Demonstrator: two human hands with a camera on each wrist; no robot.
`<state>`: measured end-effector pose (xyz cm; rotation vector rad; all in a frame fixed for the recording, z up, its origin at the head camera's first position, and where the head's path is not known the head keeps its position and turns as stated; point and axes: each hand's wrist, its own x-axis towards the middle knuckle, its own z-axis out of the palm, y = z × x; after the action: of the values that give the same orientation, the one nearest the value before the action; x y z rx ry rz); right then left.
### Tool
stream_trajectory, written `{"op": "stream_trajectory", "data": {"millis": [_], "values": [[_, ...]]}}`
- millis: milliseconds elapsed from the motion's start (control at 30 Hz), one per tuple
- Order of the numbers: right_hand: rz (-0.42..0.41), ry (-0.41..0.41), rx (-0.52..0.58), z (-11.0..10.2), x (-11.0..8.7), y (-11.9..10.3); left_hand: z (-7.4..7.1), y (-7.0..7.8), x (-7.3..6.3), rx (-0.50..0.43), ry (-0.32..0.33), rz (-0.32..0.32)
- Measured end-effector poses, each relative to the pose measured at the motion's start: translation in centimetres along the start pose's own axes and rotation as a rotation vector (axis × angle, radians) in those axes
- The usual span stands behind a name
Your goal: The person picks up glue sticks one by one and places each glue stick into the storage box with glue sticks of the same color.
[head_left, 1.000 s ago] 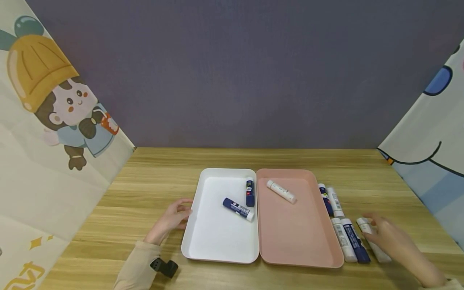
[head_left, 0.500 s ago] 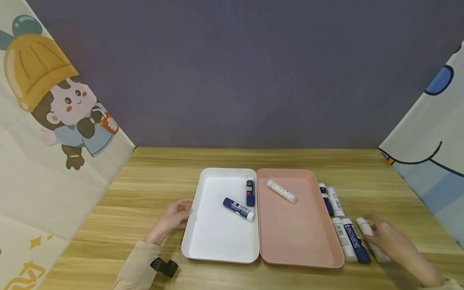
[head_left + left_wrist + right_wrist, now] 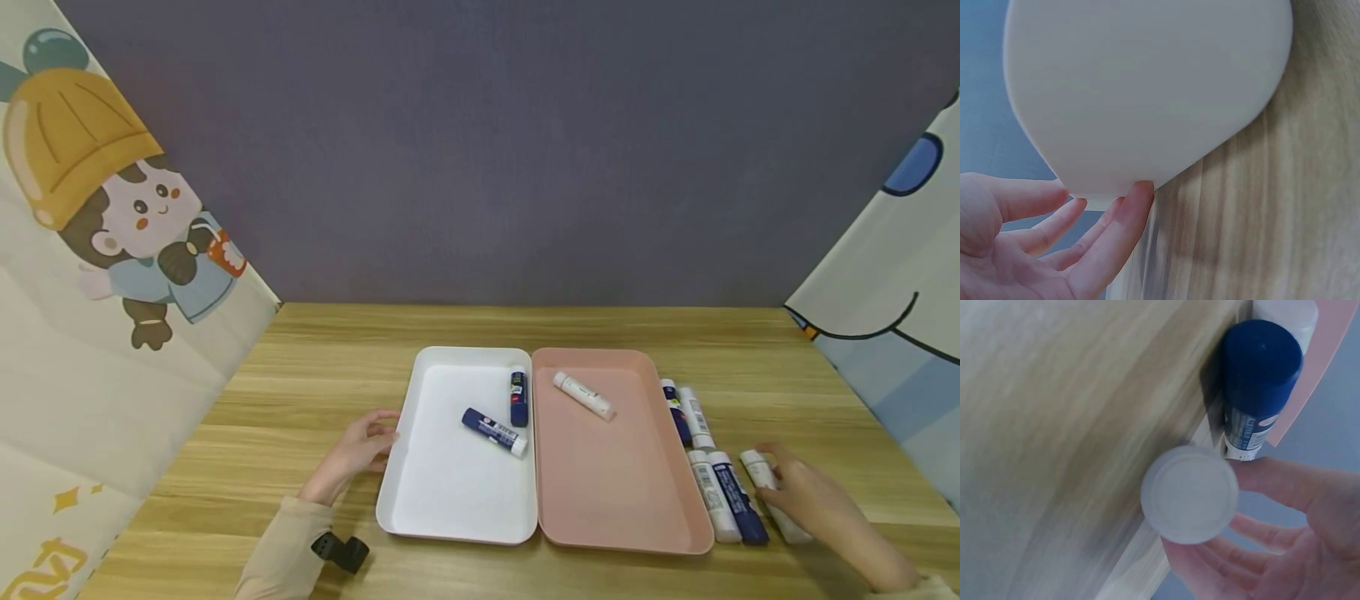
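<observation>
In the head view, my left hand (image 3: 360, 450) touches the left side of a white tray (image 3: 405, 500). The left wrist view shows its fingers (image 3: 1116, 231) fairly straight, tips against the tray's edge. At the right, my right hand (image 3: 813, 496) holds a white glue stick (image 3: 759, 471) that lies slanted close over the table, thumb on one side and fingers on the other. Its round end (image 3: 1190, 495) faces the right wrist camera. Just left of it lie a blue glue stick (image 3: 738, 500) and another white glue stick (image 3: 715, 497).
Two blue glue sticks (image 3: 493, 432) lie in the white tray. A pink tray (image 3: 600, 533) adjoins it, with one white glue stick (image 3: 583, 395) inside. Beyond the nearer pair, a blue glue stick (image 3: 676, 412) and a white one (image 3: 696, 417) lie beside the pink tray.
Hardly anything differs. The camera view has shifted slightly, while my left hand stays at the tray and my right hand stays on the same white glue stick.
</observation>
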<state>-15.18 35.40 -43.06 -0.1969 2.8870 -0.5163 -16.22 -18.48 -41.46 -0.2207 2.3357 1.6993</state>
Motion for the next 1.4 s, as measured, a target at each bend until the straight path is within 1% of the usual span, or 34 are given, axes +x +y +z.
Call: {"op": "stream_trajectory", "data": {"millis": [133,333,500,600,800,967,1167,1400], "values": [[0.007,-0.009,0.000,0.0,0.1,-0.1,0.0,0.0,-0.1,0.002,-0.003,0.004],[0.002,0.004,0.013,0.0,0.2,0.2,-0.1,0.0,-0.1,0.013,-0.009,0.006],[0.024,-0.035,0.030,-0.6,0.5,0.3,0.0,0.0,-0.1,0.010,-0.005,0.002],[0.020,-0.038,0.031,-1.1,0.5,0.0,0.0,0.0,0.0,0.008,-0.004,-0.002],[-0.038,0.028,0.011,-1.8,0.4,-0.8,0.0,0.1,-0.2,0.014,-0.006,0.003],[-0.048,0.046,0.012,-2.5,0.7,-1.6,0.0,0.1,-0.2,0.016,-0.004,-0.002],[-0.054,0.032,0.017,-3.3,1.1,-3.0,0.0,0.1,-0.2,0.015,0.002,0.000],[-0.051,0.009,0.029,-3.6,1.3,-4.8,0.0,0.1,-0.2,0.008,-0.007,0.007]]}}
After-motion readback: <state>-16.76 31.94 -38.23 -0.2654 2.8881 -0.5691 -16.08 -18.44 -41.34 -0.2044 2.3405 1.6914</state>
